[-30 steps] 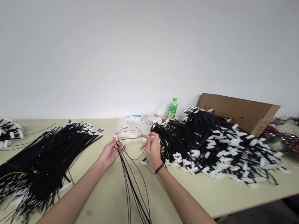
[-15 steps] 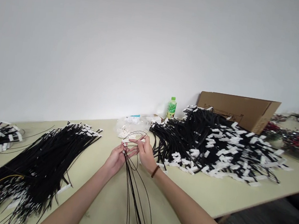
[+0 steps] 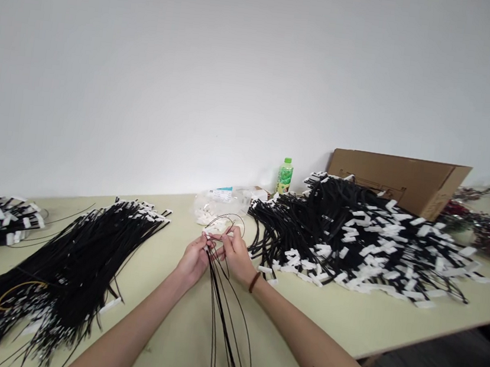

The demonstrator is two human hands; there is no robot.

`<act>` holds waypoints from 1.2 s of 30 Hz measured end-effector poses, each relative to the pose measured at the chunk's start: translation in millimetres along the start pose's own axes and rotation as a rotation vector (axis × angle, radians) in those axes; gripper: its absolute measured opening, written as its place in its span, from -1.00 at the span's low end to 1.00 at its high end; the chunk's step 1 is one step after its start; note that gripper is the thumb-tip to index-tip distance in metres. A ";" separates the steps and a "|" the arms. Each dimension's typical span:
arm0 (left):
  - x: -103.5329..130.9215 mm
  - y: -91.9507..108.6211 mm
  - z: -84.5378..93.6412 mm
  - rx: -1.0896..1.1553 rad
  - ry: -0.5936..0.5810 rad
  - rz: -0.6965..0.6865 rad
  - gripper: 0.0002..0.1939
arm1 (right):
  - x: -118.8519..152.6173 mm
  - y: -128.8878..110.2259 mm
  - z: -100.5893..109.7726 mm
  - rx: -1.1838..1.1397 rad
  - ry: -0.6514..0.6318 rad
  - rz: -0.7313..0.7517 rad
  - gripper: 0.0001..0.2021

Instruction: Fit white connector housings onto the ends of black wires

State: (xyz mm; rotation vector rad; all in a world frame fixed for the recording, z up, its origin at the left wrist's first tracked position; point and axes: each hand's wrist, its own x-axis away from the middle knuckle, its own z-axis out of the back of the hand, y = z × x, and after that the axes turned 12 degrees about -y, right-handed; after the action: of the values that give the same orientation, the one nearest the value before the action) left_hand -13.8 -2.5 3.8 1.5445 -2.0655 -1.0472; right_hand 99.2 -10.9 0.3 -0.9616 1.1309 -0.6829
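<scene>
Holding a thin bunch of black wires point(image 3: 224, 300) at table centre, the person's left hand point(image 3: 194, 259) is closed around the bunch near its upper end, fingers curled tight. The right hand point(image 3: 235, 256) sits just beside it at 3 o'clock, thumb and forefinger pinched on one strand, the other fingers loosely bent. Wires are slim, glossy black and long; from the hands they fan down toward 6 o'clock and run off the table edge point(image 3: 340, 353). A single strand arcs up into a loop point(image 3: 227, 220) at 12 o'clock of the hands. Small white pieces show at the gripped ends; detail too fine to read. At 9 o'clock lies a long sheaf of like black wires with white tags point(image 3: 85, 247), a yellow band point(image 3: 12, 292) around its near part. At 3 o'clock, a larger heap of tagged wires point(image 3: 353, 244). At 12 o'clock, a clear plastic bag point(image 3: 213, 206); beyond it toward 1 o'clock, a green bottle point(image 3: 284, 176) and a cardboard box point(image 3: 406, 179) against the wall.
</scene>
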 end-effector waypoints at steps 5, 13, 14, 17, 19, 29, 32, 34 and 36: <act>1.8 1.4 -3.1 0.016 -0.024 0.012 -0.90 | 0.3 1.6 3.8 0.076 -0.013 -0.007 -0.84; 4.6 2.2 -5.1 -0.015 -0.076 0.020 -0.89 | 1.2 1.5 5.4 0.059 -0.063 -0.003 -0.85; 4.2 2.0 -4.6 -0.015 -0.074 0.010 -0.89 | 1.2 1.6 5.6 0.063 -0.066 0.001 -0.84; 3.2 1.6 -3.9 -0.024 -0.049 0.021 -0.88 | 1.2 2.4 6.0 0.080 -0.074 0.001 -0.84; 3.2 2.2 -5.1 -0.033 -0.031 0.030 -0.85 | 1.1 3.0 5.9 0.080 -0.078 -0.002 -0.84; 7.1 3.9 -9.8 -0.018 -0.034 0.044 -0.84 | 1.0 5.9 3.9 0.084 -0.082 -0.004 -0.84; 5.6 -0.2 -5.2 -0.019 -0.043 0.021 -0.81 | 1.6 5.2 3.5 0.137 -0.058 0.013 -0.85; 4.8 -1.5 -2.7 -0.018 -0.050 0.012 -0.79 | 2.0 4.8 3.2 0.150 -0.056 0.020 -0.86; 4.5 -1.2 -1.5 -0.019 -0.057 0.014 -0.79 | 2.3 5.1 2.9 0.142 -0.069 0.020 -0.86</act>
State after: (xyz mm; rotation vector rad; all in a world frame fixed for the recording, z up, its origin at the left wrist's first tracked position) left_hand -13.6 -7.4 3.2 1.5054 -2.0949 -1.1148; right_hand 102.5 -9.9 -4.9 -0.8453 1.0166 -0.6995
